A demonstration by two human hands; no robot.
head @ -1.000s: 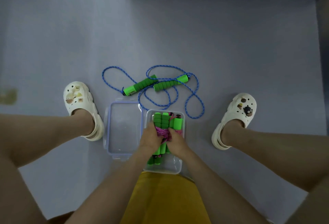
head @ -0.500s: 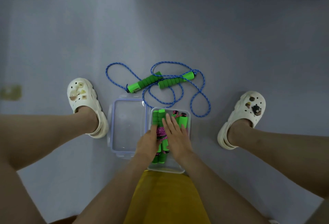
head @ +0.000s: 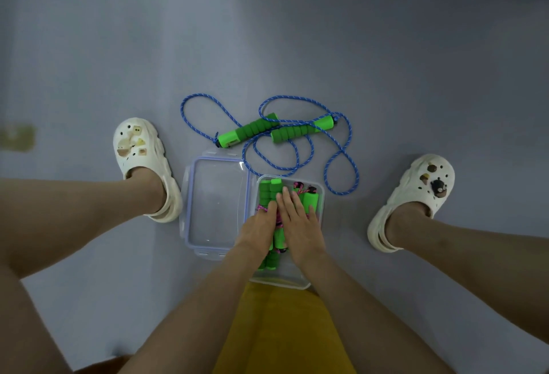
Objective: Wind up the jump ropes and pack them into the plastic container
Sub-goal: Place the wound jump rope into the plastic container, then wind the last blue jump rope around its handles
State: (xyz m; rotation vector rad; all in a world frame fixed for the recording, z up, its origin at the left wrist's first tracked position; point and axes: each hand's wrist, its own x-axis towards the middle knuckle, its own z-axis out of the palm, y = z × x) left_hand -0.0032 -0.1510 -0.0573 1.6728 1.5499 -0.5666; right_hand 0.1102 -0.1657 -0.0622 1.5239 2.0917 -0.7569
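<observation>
A clear plastic container (head: pixel 319 192) sits on the floor between my feet. Inside it lie wound pink jump ropes (head: pixel 269 192) with green foam handles. My left hand (head: pixel 260 229) and my right hand (head: pixel 300 220) lie flat on the bundles with straight fingers and press them down. Beyond the container, a blue jump rope (head: pixel 341 162) with two green handles lies loose and unwound on the floor; one loop touches the container's far edge.
The container's clear lid (head: pixel 217 204) with a purple rim lies flat just left of the container. My feet in white clogs (head: pixel 142 159) (head: pixel 416 198) flank the work area. A yellow garment (head: pixel 282 329) covers my lap below.
My hands went from curled around the pink bundle to lying flat on top of it. My view shifted slightly.
</observation>
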